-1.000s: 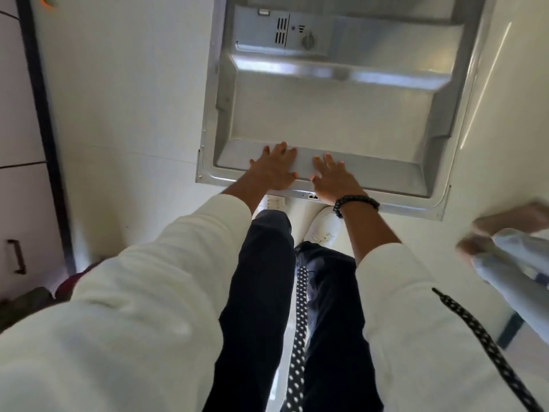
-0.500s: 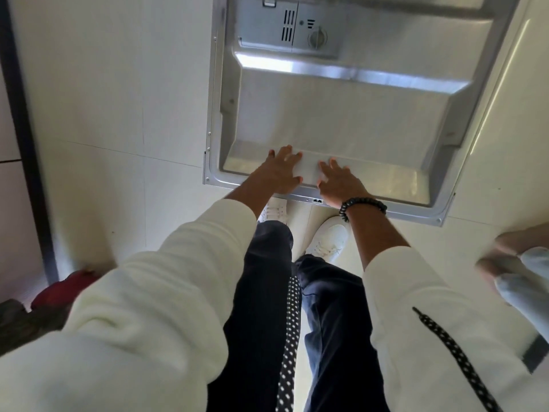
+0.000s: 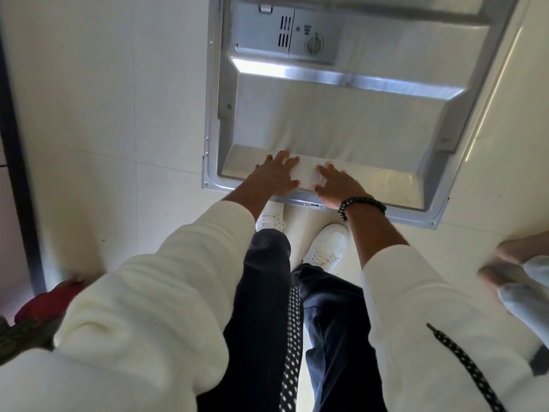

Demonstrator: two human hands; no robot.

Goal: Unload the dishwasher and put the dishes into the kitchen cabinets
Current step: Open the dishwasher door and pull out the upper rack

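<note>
The dishwasher door [image 3: 341,114] lies folded down flat in front of me, its steel inner face up. The detergent compartment [image 3: 285,34] with a round cap sits at the far end. My left hand [image 3: 274,176] and my right hand [image 3: 337,184] lie side by side, palms down and fingers straight, on the near edge of the door. A dark bead bracelet circles my right wrist. No dishes or racks are in view.
Pale floor tiles [image 3: 118,114] surround the door. My white shoes [image 3: 326,248] stand just below its near edge. Another person's feet and light trouser legs [image 3: 517,272] are at the right. A dark cabinet edge [image 3: 17,173] runs down the left, with red and dark items at its foot.
The view has shifted so the door sits a little lower and closer in the frame. Both hands stay flat on its near edge, in the same place.
</note>
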